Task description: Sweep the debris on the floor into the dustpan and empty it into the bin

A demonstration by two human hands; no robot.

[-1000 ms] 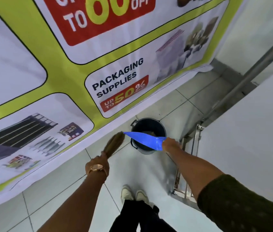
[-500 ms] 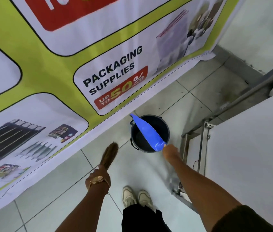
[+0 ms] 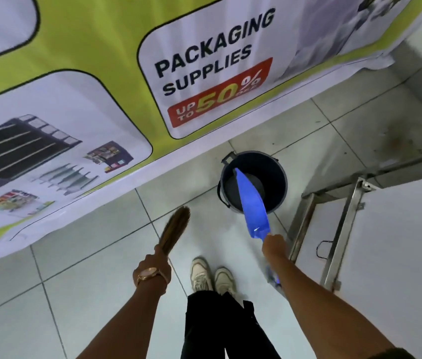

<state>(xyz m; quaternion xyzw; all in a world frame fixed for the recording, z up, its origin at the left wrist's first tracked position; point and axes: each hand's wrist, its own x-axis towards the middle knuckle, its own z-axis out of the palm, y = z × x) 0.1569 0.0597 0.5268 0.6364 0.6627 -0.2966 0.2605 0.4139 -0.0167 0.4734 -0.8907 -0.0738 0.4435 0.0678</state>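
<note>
A blue dustpan (image 3: 252, 206) is tipped steeply, its front edge pointing down into the dark round bin (image 3: 277, 174) on the tiled floor. My right hand (image 3: 273, 246) grips the dustpan by its handle, just in front of the bin. My left hand (image 3: 154, 266), with a watch on the wrist, holds a short brown broom (image 3: 175, 229) whose bristles point up and away, left of the bin and above the floor. No debris shows inside the dustpan; the bin's inside is dark.
A large printed banner (image 3: 101, 99) hangs along the left and back, its hem reaching the floor tiles (image 3: 75, 294). A metal frame (image 3: 344, 224) with a white panel (image 3: 399, 255) stands close on the right. My shoes (image 3: 212, 277) are on the floor behind the bin.
The dustpan has swung from lying across the bin to a steep tilt into it. My right hand drew back toward me. The broom hand dropped lower and left.
</note>
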